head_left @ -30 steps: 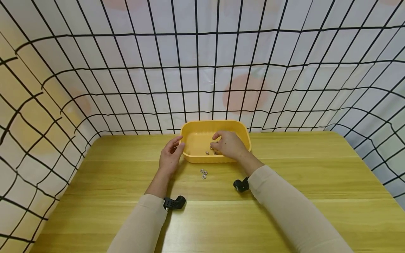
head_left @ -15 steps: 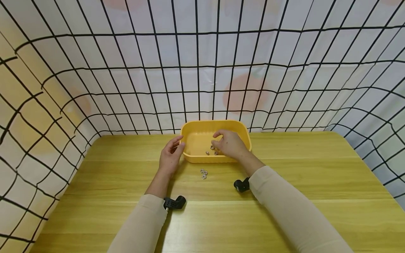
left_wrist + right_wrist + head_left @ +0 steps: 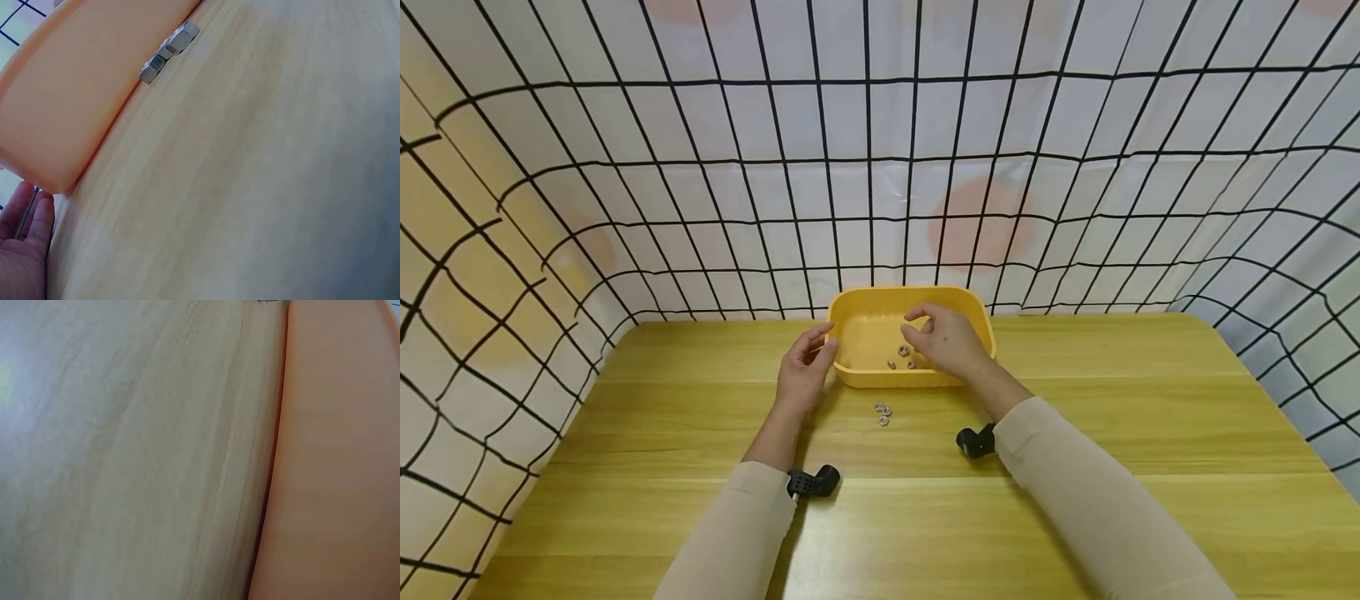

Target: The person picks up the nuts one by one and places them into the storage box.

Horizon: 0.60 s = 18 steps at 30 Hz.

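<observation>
Hovering over the tray (image 3: 880, 379) near the far edge of the desk (image 3: 700, 433), the right hand (image 3: 947, 342) shows a narrow thumb-finger gap; best work low, handling the nuts (image 3: 903, 351) near the tray's front edge singly, the relaxed left hand (image 3: 805, 371) steadying its left edge.

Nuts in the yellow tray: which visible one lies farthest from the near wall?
The nut below the thumb tip of the right hand in the head view; the other two nuts lie closer to the near wall of the yellow tray.
</observation>
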Each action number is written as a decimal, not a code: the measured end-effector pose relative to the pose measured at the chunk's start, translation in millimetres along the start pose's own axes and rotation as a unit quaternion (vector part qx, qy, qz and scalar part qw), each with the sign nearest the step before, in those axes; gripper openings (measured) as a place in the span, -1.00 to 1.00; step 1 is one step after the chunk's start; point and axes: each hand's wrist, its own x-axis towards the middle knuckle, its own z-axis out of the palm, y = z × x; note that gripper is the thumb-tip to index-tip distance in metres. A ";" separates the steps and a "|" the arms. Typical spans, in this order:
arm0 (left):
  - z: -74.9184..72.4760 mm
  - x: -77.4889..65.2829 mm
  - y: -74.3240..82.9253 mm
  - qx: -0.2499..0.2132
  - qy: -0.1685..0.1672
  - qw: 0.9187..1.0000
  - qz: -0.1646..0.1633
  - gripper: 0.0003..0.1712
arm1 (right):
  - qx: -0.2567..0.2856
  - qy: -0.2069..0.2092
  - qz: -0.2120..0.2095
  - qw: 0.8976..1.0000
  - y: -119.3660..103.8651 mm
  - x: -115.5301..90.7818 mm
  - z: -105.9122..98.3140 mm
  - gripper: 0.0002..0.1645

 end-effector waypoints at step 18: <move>-1.2 0.0 0.8 -0.002 -0.004 1.000 -0.003 -0.56 | -0.039 0.100 -0.168 0.980 -11.9 -17.9 -0.5 -0.67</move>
